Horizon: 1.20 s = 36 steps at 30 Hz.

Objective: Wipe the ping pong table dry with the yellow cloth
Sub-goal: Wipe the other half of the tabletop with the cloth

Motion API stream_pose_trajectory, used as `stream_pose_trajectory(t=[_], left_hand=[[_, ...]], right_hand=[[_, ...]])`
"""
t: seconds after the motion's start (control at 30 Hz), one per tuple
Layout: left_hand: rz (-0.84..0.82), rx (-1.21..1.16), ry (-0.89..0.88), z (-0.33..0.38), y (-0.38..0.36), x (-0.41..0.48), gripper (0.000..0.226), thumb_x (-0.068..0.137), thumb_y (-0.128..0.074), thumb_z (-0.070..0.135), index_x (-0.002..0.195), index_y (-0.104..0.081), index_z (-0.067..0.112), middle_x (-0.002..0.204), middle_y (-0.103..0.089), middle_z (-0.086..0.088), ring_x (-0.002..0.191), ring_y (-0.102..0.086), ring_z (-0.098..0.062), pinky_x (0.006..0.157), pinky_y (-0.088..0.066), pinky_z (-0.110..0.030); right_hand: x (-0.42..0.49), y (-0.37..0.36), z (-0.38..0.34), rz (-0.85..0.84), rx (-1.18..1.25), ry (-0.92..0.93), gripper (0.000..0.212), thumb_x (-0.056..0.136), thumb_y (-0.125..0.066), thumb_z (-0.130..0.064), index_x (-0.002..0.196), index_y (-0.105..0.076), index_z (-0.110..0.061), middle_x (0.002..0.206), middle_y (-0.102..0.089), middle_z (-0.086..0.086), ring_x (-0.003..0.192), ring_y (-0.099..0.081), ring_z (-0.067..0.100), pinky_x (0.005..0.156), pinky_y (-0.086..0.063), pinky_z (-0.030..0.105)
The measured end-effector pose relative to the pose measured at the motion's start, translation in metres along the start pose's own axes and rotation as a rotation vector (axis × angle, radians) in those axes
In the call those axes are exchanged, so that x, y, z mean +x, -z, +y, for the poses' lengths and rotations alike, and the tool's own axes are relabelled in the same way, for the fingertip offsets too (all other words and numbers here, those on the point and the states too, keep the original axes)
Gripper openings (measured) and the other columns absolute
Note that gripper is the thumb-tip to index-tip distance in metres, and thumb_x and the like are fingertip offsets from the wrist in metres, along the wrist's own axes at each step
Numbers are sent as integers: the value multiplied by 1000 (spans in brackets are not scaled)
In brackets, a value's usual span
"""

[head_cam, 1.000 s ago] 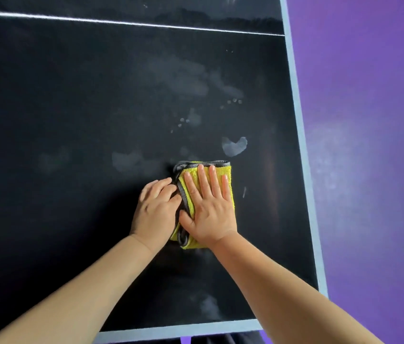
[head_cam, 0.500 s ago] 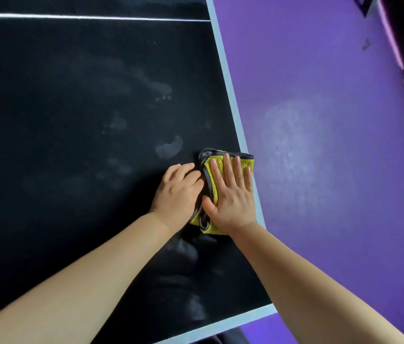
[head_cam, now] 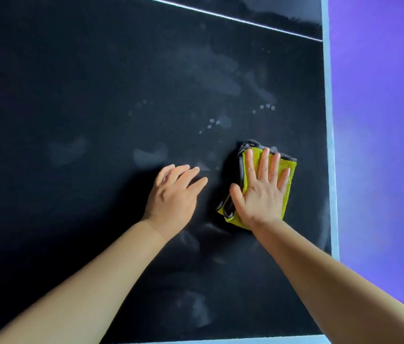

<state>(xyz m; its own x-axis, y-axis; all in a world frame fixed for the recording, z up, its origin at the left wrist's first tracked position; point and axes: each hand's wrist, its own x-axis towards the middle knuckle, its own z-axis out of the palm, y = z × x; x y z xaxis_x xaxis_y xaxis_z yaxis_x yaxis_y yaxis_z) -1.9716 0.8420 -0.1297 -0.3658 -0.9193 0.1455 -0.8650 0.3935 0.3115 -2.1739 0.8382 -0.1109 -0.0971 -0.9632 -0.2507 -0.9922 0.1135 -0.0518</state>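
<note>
Head: left hand (head_cam: 173, 194) now off yellow cloth (head_cam: 286, 175); right hand (head_cam: 260, 192) stays flat on it.

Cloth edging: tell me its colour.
Dark grey trim on the yellow cloth, under the right hand; seen in the head view.

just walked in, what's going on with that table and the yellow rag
A person is wiping a dark ping pong table dry. The right hand presses flat on a folded yellow cloth near the table's right edge. The left hand is off the cloth, open over bare tabletop beside it. Wet smears and small droplets show ahead of the hands, so the job is not finished.
</note>
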Motion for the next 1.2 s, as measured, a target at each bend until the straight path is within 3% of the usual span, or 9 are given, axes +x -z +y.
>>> stream_pose_trajectory(t=[0.47,0.73,0.83,0.97,1.2], left_hand=[[160,52,358,-174,86,-97,35,83,-50,14,112,-69,16,119,-63,-6,109,-57,-25,103,-35,-42],[192,155,579,-226,113,-140,38,84,-43,14,113,-67,11,120,-63,-6,108,-55,-27,97,-37,-43],[189,170,635,-228,119,-141,39,83,-43,12,114,-66,11,121,-62,-6,108,-54,-28,95,-39,-45],[110,225,670,-217,120,-124,36,81,-59,6,117,-64,9,127,-59,-8,116,-51,-28,103,-31,-44],[-92,317,522,-172,102,-55,50,90,-55,28,135,-49,9,144,-43,-12,136,-33,-28,114,-14,-47]], right_hand=[[10,-16,-257,-4,-86,468,83,84,-33,-57,157,-13,-24,164,-4,15,150,3,38,118,4,58],[2,-24,-364,-51,-132,705,79,91,-30,-60,158,-2,-27,164,6,13,149,14,37,117,7,60],[8,-24,-373,-60,-141,776,76,93,-30,-57,157,-1,-30,165,8,11,150,14,35,118,7,58],[14,-21,-355,-58,-120,810,74,94,-32,-54,158,-1,-32,165,6,7,151,12,31,120,9,52],[40,-8,-250,-42,-47,645,75,87,-22,-54,157,-6,-33,165,2,5,151,10,28,121,8,50]])
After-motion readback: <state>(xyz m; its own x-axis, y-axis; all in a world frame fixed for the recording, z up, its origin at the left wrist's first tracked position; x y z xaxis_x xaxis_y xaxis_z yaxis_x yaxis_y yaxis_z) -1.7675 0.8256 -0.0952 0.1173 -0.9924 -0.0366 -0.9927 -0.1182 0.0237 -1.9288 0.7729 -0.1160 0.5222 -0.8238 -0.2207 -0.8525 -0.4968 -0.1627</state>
